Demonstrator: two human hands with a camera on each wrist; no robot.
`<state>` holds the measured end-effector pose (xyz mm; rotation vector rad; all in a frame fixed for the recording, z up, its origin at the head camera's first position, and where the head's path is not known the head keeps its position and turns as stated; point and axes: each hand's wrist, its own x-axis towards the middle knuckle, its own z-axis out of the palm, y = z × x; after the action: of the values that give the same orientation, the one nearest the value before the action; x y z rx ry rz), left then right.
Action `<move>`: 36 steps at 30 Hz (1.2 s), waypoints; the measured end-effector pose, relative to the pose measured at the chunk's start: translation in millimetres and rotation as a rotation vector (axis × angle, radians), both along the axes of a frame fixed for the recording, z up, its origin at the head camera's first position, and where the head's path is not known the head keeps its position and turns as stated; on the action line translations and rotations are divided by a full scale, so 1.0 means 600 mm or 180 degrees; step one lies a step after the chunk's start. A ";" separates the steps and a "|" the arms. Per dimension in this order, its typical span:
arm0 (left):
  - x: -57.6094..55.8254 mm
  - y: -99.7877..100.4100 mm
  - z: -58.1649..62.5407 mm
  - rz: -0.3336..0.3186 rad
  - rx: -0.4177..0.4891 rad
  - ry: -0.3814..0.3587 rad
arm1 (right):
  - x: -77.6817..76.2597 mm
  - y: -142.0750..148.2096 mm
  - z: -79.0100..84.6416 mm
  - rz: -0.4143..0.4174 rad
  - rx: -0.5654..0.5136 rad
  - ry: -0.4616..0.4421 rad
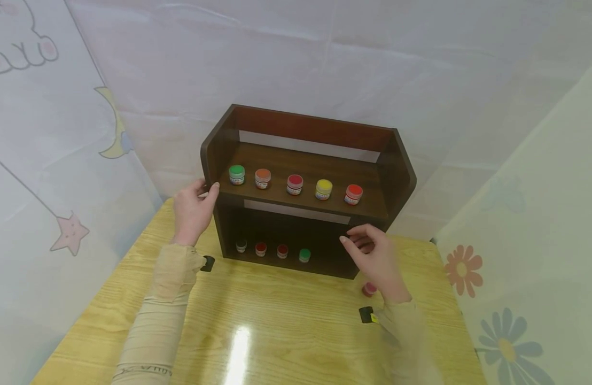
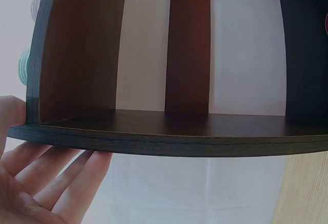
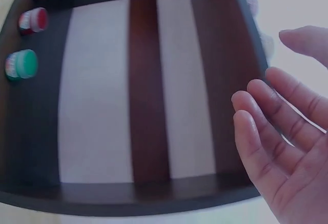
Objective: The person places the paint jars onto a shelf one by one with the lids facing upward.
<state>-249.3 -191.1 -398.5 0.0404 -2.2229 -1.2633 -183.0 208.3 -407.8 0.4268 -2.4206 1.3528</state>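
A dark brown two-tier wooden shelf point(image 1: 305, 210) stands on the table. My left hand point(image 1: 195, 211) holds its left side at the upper board, thumb at the front edge, fingers point(image 2: 84, 183) against the outer face. Near the right side, my right hand point(image 1: 375, 259) hovers before the lower compartment with loosely bent fingers and nothing between them. Along the upper board stand small paint jars: green point(image 1: 236, 175), orange point(image 1: 263, 178), dark red point(image 1: 294, 184), yellow point(image 1: 323, 190) and red point(image 1: 353, 194). Below are a dark-lidded jar point(image 1: 241, 245), two red jars point(image 1: 261, 249) and a green jar point(image 1: 304, 255).
A pink-lidded jar point(image 1: 369, 289) is on the wooden table point(image 1: 257, 310) beside my right wrist, partly hidden by it. Small black pieces point(image 1: 208, 263) show by each wrist. Pale printed sheets point(image 1: 301, 53) hang behind and at both sides.
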 end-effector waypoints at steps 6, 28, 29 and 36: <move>0.000 0.000 0.001 -0.0011 0.0011 -0.0022 | 0.025 0.020 0.032 -0.0337 0.0010 0.0267; 0.001 0.000 0.002 -0.0021 0.0018 0.0008 | 0.049 0.113 0.048 -0.1131 -0.0119 0.0542; 0.002 0.000 0.002 -0.0019 0.0015 0.0013 | 0.049 0.117 0.046 -0.1164 -0.0122 0.0528; 0.001 -0.001 0.001 -0.0014 0.0015 -0.0008 | 0.044 0.144 0.017 -0.1376 -0.0068 0.0391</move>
<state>-248.5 -191.5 -397.8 0.0390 -2.2233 -1.2713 -156.6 294.8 -397.7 -0.0235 -2.2257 1.1245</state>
